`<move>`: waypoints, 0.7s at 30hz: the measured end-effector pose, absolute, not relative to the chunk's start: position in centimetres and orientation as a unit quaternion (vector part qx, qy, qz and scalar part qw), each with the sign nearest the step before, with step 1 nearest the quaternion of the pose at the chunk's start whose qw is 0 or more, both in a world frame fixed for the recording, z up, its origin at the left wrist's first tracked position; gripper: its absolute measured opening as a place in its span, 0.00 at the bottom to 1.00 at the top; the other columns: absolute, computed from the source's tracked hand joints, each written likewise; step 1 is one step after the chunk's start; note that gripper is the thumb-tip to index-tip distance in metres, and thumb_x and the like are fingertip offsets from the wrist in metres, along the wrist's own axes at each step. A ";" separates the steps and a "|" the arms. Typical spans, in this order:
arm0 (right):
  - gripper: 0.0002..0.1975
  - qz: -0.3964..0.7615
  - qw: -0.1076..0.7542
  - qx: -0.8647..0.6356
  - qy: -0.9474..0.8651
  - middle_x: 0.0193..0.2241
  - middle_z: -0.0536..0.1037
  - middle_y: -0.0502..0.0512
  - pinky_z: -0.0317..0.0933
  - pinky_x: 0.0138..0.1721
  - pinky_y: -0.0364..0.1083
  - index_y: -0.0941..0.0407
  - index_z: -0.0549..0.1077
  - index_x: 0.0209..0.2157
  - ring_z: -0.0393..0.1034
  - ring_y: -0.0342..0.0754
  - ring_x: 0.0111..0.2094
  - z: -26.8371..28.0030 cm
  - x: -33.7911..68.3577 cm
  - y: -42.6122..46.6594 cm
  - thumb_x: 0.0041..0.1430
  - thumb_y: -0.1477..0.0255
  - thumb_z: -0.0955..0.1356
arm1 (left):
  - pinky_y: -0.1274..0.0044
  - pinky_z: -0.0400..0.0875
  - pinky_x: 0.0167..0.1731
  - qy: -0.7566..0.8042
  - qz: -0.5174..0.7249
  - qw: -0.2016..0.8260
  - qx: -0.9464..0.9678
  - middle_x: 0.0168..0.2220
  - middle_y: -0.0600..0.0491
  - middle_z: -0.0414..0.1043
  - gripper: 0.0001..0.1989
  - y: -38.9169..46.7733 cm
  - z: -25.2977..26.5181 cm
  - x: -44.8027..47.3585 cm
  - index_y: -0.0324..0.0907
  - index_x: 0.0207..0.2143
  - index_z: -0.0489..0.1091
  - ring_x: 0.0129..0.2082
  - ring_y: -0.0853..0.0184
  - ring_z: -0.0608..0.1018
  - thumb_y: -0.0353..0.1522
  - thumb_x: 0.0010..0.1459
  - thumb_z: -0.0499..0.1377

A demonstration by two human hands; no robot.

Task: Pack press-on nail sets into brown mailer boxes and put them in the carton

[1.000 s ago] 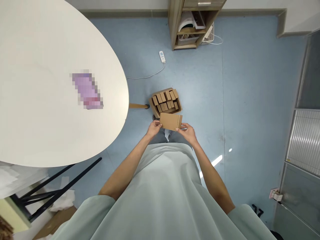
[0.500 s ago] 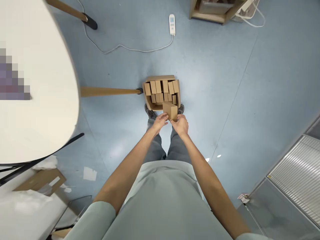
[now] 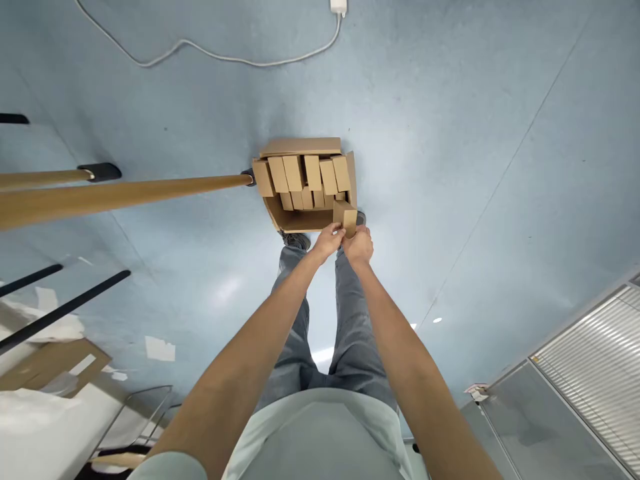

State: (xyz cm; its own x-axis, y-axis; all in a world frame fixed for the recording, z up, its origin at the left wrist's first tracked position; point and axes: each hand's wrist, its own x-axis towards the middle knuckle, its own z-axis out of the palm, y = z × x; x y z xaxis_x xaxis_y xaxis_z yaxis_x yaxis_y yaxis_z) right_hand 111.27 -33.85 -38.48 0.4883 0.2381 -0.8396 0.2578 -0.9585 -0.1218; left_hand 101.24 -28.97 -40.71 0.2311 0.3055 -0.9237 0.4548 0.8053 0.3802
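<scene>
A small brown cardboard box (image 3: 345, 213) is held upright between my hands, over the near right corner of a larger open carton (image 3: 304, 145). My left hand (image 3: 329, 241) pinches its lower left side, with fingers closed. My right hand (image 3: 359, 247) wraps round its lower right end. Inside the carton stand two rows of similar small boxes (image 3: 313, 173), the far row higher than the near one. A gap shows at the carton's near left, beside the held box. Part of the held box's bottom is hidden by my fingers.
My shoes (image 3: 296, 241) stand against the carton's near side. A wooden furniture leg (image 3: 200, 183) reaches the floor at its left. A white cable (image 3: 225, 59) crosses the floor beyond. Louvred panels (image 3: 595, 347) stand at the right, a cardboard box (image 3: 55, 367) at the lower left.
My view has leaned forward and closer to the carton, and the white tabletop has left the picture. Both hands have lowered the small box towards the carton's near right corner.
</scene>
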 end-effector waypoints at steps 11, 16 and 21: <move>0.20 -0.492 -0.002 0.859 0.144 0.58 0.71 0.68 0.69 0.52 0.62 0.53 0.68 0.54 0.76 0.66 0.53 -46.7 111.6 -32.7 0.64 0.62 0.69 | 0.64 0.70 0.59 0.626 -0.069 0.706 0.325 0.49 0.43 0.81 0.11 -27.2 -48.1 102.6 0.40 0.46 0.78 0.54 0.54 0.78 0.30 0.61 0.63; 0.17 -0.506 0.017 0.845 0.169 0.58 0.72 0.70 0.68 0.55 0.61 0.55 0.68 0.54 0.74 0.66 0.56 -45.4 112.2 -31.8 0.67 0.66 0.67 | 0.63 0.70 0.59 0.632 -0.084 0.690 0.342 0.50 0.42 0.80 0.10 -27.0 -47.1 102.1 0.39 0.44 0.78 0.56 0.52 0.78 0.30 0.61 0.62; 0.12 -0.502 -0.004 0.845 0.186 0.54 0.75 0.67 0.68 0.54 0.59 0.54 0.71 0.51 0.76 0.63 0.53 -41.0 112.4 -32.3 0.69 0.68 0.65 | 0.61 0.70 0.60 0.624 -0.085 0.701 0.334 0.54 0.42 0.80 0.14 -27.2 -42.8 100.8 0.41 0.46 0.79 0.60 0.49 0.76 0.35 0.59 0.65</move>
